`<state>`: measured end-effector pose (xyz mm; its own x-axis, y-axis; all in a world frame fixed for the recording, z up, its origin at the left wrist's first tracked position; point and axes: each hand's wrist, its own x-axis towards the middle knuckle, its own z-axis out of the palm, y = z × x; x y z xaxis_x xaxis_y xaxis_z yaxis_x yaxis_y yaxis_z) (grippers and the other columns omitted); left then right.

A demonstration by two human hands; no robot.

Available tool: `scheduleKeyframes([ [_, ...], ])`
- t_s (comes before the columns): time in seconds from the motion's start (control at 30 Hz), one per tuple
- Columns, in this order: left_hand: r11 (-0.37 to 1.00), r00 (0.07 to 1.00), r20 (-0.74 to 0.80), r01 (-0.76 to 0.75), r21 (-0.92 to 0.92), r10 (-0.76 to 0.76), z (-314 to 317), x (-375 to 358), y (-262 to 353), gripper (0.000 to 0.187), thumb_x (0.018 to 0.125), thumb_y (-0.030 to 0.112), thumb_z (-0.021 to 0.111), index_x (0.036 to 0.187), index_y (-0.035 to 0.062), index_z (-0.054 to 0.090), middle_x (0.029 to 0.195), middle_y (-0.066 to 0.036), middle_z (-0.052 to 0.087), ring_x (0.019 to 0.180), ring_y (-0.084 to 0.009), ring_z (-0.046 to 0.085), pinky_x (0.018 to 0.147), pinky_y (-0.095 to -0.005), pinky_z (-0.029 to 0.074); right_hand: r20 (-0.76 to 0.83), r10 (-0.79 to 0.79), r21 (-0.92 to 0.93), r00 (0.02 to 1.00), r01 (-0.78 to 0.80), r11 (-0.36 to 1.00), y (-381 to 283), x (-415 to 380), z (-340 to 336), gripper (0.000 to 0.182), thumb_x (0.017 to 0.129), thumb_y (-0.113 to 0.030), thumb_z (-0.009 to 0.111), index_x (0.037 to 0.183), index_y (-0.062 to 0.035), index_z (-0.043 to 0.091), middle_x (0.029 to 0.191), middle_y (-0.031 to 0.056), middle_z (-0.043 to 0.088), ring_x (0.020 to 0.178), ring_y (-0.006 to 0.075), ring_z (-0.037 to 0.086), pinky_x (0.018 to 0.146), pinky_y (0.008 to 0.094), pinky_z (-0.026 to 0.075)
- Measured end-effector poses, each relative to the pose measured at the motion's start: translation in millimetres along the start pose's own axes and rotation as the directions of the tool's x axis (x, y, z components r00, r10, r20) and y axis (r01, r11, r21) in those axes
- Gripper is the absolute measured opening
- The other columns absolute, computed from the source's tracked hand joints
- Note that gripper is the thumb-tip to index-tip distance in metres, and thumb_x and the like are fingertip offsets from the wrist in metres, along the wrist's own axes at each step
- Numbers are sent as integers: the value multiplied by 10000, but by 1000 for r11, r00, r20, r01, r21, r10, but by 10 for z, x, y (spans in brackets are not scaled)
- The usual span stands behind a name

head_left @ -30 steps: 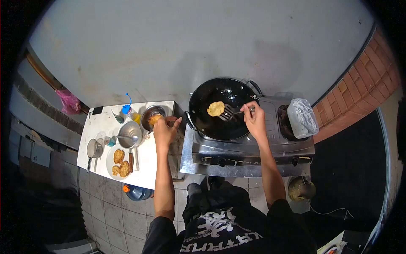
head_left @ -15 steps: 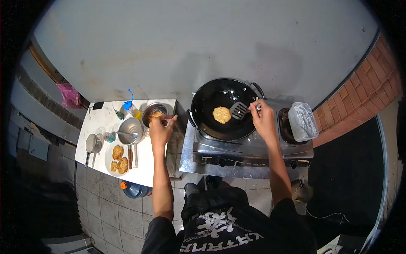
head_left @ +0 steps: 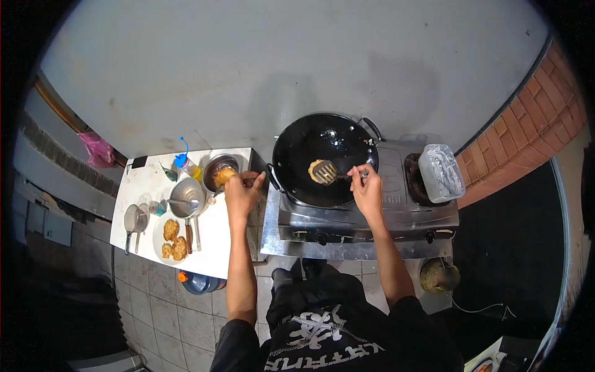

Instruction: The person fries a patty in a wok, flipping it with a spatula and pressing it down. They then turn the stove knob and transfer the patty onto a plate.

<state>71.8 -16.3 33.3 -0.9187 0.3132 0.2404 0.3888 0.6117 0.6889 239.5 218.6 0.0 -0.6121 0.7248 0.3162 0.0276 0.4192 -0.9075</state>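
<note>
In my right hand (head_left: 365, 185) is a slotted spatula (head_left: 325, 172), its blade lying over a small golden fritter (head_left: 314, 166) in the black wok (head_left: 347, 149). Part of the fritter is hidden under the blade. My left hand (head_left: 242, 193) is at the right side of a metal bowl (head_left: 211, 162), its fingers curled together. Beside those fingers, in the bowl, shows a golden-brown mass (head_left: 224, 176). What the left fingers grip, if anything, I cannot make out.
Left of the stove (head_left: 372, 230), a white table (head_left: 139, 180) bears a saucepan (head_left: 188, 191), a plate (head_left: 162, 226) of fritters (head_left: 179, 248), a strainer (head_left: 131, 218) and an oil bottle (head_left: 194, 172). A plastic tub (head_left: 442, 173) stands on the stove's right side.
The spatula blade has moved left from beside the fritter to over it, my right hand moving with it. My left hand has stayed at the bowl, shifting slightly.
</note>
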Motion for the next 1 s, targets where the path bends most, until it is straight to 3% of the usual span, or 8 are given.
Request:
scheduleKeyframes([
  [0.17, 1000, 1000, 7, -16, -5, 16, 42, -16, 0, 328, 761, 315, 774, 863, 8, 723, 606, -118, 583, 572, -243, 574, 583, -357, 463, -30, -14, -23, 999, 13, 1000, 30, 94, 51, 161, 931, -124, 583, 859, 20, 569, 633, 108, 630, 485, 146, 595, 441, 296, 422],
  [0.23, 1000, 1000, 5, -10, 1, 10, 26, -7, 61, 324, 762, 311, 775, 861, 7, 722, 605, -118, 583, 572, -243, 574, 583, -357, 463, 13, -141, 68, 990, 140, 988, 123, 78, 172, 146, 925, -110, 584, 858, 19, 572, 595, 105, 618, 471, 152, 594, 449, 303, 426],
  [0.3, 1000, 999, 44, 30, -6, -30, 1, -5, 95, 322, 762, 303, 778, 849, -1, 717, 606, -119, 589, 562, -240, 571, 581, -353, 462, 84, -53, -11, 995, 54, 998, 31, 43, 80, 142, 950, -63, 538, 840, 21, 571, 606, 34, 568, 491, 49, 497, 449, 225, 381],
  [0.4, 999, 998, 42, 42, -2, -42, 12, -6, 91, 325, 766, 296, 775, 844, -13, 711, 605, -122, 596, 549, -231, 564, 577, -344, 460, -15, -35, 9, 999, 35, 999, -17, 91, 19, 141, 951, -61, 536, 842, 22, 571, 605, 28, 565, 495, 53, 502, 452, 222, 379],
  [0.5, 1000, 1000, 26, 0, -1, 0, 78, 4, 67, 325, 771, 288, 772, 843, -22, 707, 603, -124, 607, 538, -227, 571, 571, -335, 461, 58, -80, 31, 995, 78, 996, 89, 107, 137, 134, 951, -58, 537, 846, 17, 572, 604, 14, 557, 506, 47, 504, 456, 220, 378],
  [0.53, 1000, 1000, 26, -6, 0, 6, 87, 8, 73, 325, 771, 288, 772, 843, -22, 707, 603, -124, 607, 538, -227, 571, 571, -335, 461, 94, -83, 93, 992, 74, 993, 147, 91, 151, 107, 929, -70, 569, 866, 17, 564, 656, 88, 635, 502, 125, 588, 455, 274, 421],
  [0.67, 999, 998, 57, 38, -19, -37, 86, -10, 147, 316, 772, 284, 771, 844, -17, 709, 601, -125, 617, 540, -224, 590, 565, -329, 465, 111, -8, 133, 994, -7, 991, 4, 24, -108, 108, 935, -64, 558, 863, 15, 569, 614, 45, 579, 502, 67, 521, 461, 234, 380],
  [1.0, 999, 1000, -7, 2, 41, -2, 183, -74, 37, 331, 757, 324, 788, 860, 15, 729, 542, -80, 554, 500, -168, 521, 522, -326, 417, 19, -28, 128, 999, 26, 991, 42, 0, 42, 129, 939, -87, 562, 858, 13, 564, 624, 76, 604, 511, 106, 578, 464, 260, 423],
])
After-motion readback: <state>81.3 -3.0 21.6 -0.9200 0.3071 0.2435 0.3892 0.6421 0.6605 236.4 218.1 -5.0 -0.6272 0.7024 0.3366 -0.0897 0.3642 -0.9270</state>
